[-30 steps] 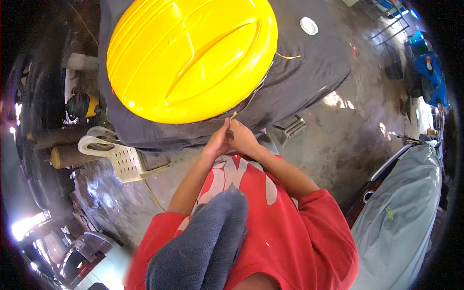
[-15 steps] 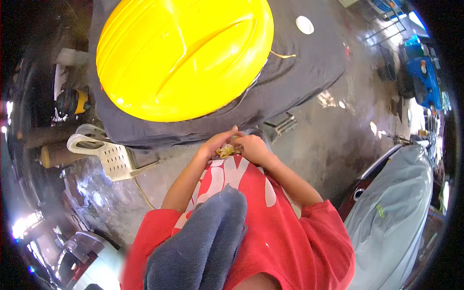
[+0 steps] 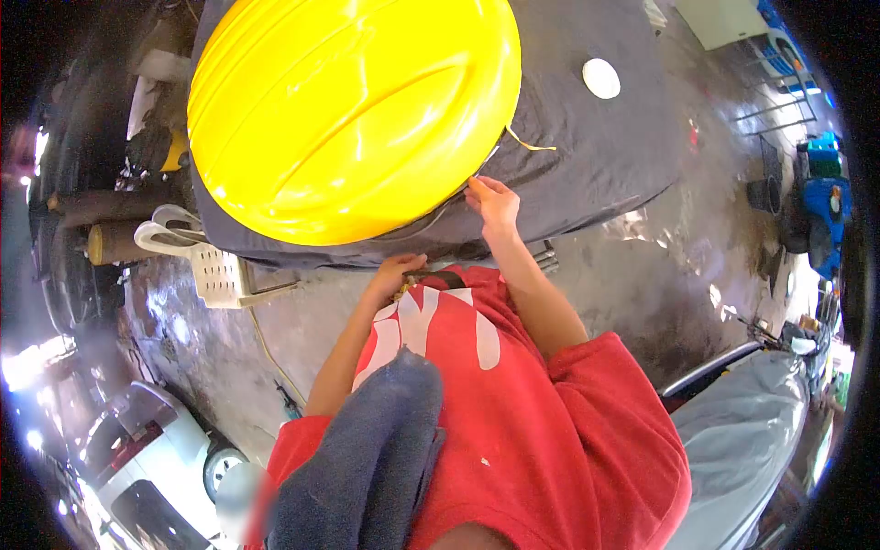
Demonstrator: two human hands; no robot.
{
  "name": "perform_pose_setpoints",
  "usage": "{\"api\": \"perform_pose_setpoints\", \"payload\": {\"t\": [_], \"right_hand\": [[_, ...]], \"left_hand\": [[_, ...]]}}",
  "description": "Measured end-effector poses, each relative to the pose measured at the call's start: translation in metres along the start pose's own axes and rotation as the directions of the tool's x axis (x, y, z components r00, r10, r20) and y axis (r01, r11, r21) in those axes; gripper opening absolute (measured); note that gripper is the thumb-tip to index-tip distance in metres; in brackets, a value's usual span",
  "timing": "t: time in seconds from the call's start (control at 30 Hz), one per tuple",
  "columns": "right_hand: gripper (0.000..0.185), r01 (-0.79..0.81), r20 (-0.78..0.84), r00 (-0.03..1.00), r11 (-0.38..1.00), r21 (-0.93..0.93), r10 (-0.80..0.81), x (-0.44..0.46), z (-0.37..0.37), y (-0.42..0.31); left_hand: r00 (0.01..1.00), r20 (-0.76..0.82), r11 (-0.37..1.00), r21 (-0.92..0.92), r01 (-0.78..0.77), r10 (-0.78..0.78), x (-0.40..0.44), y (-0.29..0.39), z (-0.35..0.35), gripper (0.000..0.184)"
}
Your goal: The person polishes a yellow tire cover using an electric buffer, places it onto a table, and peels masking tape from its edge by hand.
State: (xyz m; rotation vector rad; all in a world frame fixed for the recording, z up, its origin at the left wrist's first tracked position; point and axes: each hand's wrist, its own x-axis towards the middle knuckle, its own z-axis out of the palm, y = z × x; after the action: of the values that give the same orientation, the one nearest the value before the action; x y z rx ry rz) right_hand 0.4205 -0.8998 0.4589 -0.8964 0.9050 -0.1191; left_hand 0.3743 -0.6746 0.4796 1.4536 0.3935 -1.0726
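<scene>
A large glossy yellow panel (image 3: 357,119), domed and ribbed, lies on a dark cloth-covered table (image 3: 605,147). My right hand (image 3: 495,202) is at the panel's lower right edge, thumb and fingers pinched together; what is between them, if anything, is too small to make out. Just above it, a thin yellowish strip (image 3: 530,142) sticks out from the rim. Close to my waist, my left hand (image 3: 396,275) is curled around a crumpled yellowish wad (image 3: 403,290), mostly hidden by the fingers. A dark band (image 3: 438,278) shows beside that hand.
A white round lid-like disc (image 3: 601,79) lies on the cloth, right of the panel. A pale plastic chair (image 3: 220,275) stands at the table's left front. A grey cover (image 3: 742,440) drapes over something at right. A silver car (image 3: 156,449) is at lower left.
My right hand has left my waist and reached forward to the panel's edge. My left hand stays near the waist, slightly further left. The view has shifted a little.
</scene>
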Motion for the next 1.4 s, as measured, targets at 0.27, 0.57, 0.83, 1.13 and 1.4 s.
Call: {"api": "perform_pose_setpoints", "payload": {"t": [0.27, 0.57, 0.83, 1.13, 1.4], "right_hand": [[0.014, -0.038, 0.043, 0.998, 0.999, 0.023, 0.037, 0.002, 0.001, 0.002], [0.014, -0.02, 0.053, 0.998, 0.999, 0.042, 0.017, -0.003, -0.002, -0.004], [0.015, 0.024, 0.093, 0.995, 0.999, -0.029, -0.021, 0.001, -0.003, -0.002], [0.018, -0.064, 0.115, 0.991, 0.998, -0.012, 0.065, 0.0, -0.008, -0.01], [0.019, -0.079, 0.17, 0.982, 0.997, -0.02, 0.081, 0.009, -0.011, -0.011]], "left_hand": [[0.987, -0.097, 0.991, 0.032, 0.132, -0.128, -0.004, 0.018, 0.027, 0.033], [0.985, -0.125, 0.988, 0.089, 0.129, -0.118, 0.006, -0.005, 0.033, 0.033], [0.974, -0.187, 0.982, 0.114, 0.151, -0.128, 0.004, 0.0, 0.039, 0.027], [0.968, -0.229, 0.987, 0.1, 0.129, -0.104, -0.003, 0.005, 0.047, 0.025], [0.963, -0.259, 0.979, 0.167, 0.116, -0.07, -0.005, 0.003, 0.048, 0.029]]}}
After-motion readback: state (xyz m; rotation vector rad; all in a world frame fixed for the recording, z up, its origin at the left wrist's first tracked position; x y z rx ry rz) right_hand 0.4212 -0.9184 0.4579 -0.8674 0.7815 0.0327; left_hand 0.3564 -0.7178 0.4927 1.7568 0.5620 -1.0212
